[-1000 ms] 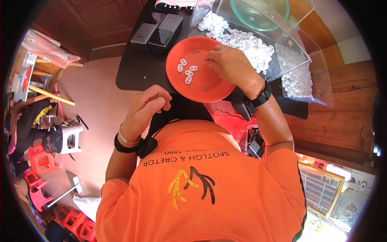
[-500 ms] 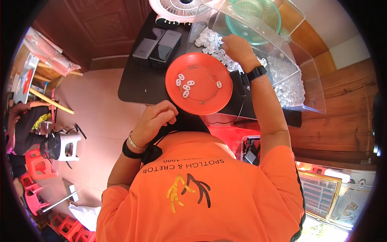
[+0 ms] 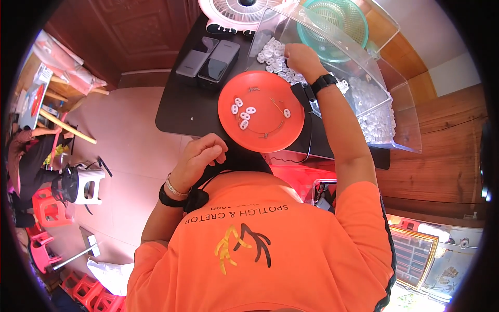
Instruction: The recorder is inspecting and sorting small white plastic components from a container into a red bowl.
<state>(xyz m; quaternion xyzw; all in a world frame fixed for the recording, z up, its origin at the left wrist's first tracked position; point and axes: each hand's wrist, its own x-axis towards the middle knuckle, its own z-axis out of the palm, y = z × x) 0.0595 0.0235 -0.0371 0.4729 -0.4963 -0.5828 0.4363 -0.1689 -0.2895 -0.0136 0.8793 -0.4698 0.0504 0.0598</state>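
Note:
An orange-red plate (image 3: pixel 234 132) rests on the black table. Several small white oval two-hole pieces (image 3: pixel 245 116) lie in its left half, and one more is at its right. Thin wire bits, some in a curved line, are on the plate too. Beyond it my right hand (image 3: pixel 304 60) is over a heap of the same white pieces (image 3: pixel 271 53), at the open side of a clear plastic bin. Its fingers are bent down into the heap; what they hold is hidden. My left hand (image 3: pixel 201 156) hovers near the plate's lower left, fingers curled and thumb against them.
Two grey boxy devices (image 3: pixel 218 62) lie left of the plate. A white fan (image 3: pixel 241 15) stands behind. The clear bin (image 3: pixel 366 67) holds more pieces, with a green basket (image 3: pixel 335 31) beyond. A dark cable (image 3: pixel 311 138) runs by the plate. Stools (image 3: pixel 88 187) stand at the left.
My right fingers have curled further into the heap. The whole view has shifted slightly, so the table and plate appear a little lower and to the right. My left hand stays curled.

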